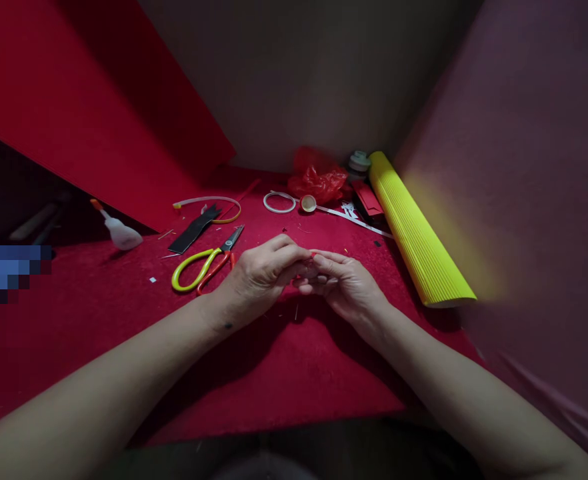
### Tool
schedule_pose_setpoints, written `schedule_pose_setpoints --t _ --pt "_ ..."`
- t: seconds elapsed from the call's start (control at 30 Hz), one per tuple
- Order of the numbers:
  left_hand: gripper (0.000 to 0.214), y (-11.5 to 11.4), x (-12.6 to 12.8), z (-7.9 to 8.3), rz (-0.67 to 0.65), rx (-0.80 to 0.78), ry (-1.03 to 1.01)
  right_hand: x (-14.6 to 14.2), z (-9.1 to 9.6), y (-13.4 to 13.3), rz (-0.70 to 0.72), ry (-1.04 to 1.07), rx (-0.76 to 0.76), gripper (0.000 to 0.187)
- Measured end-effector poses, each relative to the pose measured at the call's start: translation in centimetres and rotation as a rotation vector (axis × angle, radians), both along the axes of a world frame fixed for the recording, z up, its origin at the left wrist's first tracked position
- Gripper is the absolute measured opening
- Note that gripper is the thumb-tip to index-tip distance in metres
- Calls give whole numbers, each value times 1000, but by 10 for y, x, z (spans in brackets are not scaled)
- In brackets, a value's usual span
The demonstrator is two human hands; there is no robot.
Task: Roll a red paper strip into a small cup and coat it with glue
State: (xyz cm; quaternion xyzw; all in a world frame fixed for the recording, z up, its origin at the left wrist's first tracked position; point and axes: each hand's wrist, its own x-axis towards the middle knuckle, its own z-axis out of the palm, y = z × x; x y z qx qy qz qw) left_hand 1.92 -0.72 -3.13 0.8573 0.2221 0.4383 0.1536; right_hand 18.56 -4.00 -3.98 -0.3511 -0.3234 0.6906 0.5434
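Note:
My left hand (pixel 269 270) and my right hand (pixel 349 280) meet above the red cloth (pixel 274 387), fingertips pinched together. Between them shows a small red piece (pixel 313 255), mostly covered by the fingers; its kind I cannot make out. Both hands are closed on it. Just left of my left hand lies a pair of scissors (pixel 209 260) with one yellow and one red handle, its blades pointing away. Behind the scissors rests a black strip (pixel 194 231).
A yellow corrugated roll (pixel 419 233) lies at the right by the wall. Behind the hands are a red plastic bag (pixel 317 177), a white ring coil (pixel 279 203), a small round cup (pixel 307 203) and a lidded bottle (pixel 359 163). A squeeze bottle (pixel 123 233) and a large red board (pixel 99 100) are left.

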Motion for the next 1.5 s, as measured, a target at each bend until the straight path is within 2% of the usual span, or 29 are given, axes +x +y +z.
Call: schedule_pose_setpoints --t 0.1,0.17,0.3,0.37,0.43,0.63,0.9,1.0,1.23,1.5 --pt "15 -1 0 3 9 -60 20 1 0 0 5 18 -8 21" --pt "15 -2 -1 8 7 -231 -18 2 1 1 1 28 -17 22" --pt "19 -3 -1 17 2 -698 -188 4 3 2 -18 54 -31 24" --pt "22 -3 0 19 1 -830 -199 5 3 3 -21 62 -35 23" --pt "21 -4 1 20 0 -892 -149 5 3 3 -20 48 -36 20" --pt "17 -9 4 21 77 -886 -41 3 2 3 -9 1 -32 19" --pt "31 -7 4 14 171 -734 46 -1 -1 3 -18 -54 3 24" --pt "24 -7 4 10 175 -692 36 -3 -3 1 -4 -94 31 24" --pt "9 -9 4 19 186 -817 -21 -2 -2 -2 16 -154 83 22" --pt "8 -12 7 26 144 -907 -85 -2 0 -2 -8 -178 92 25"
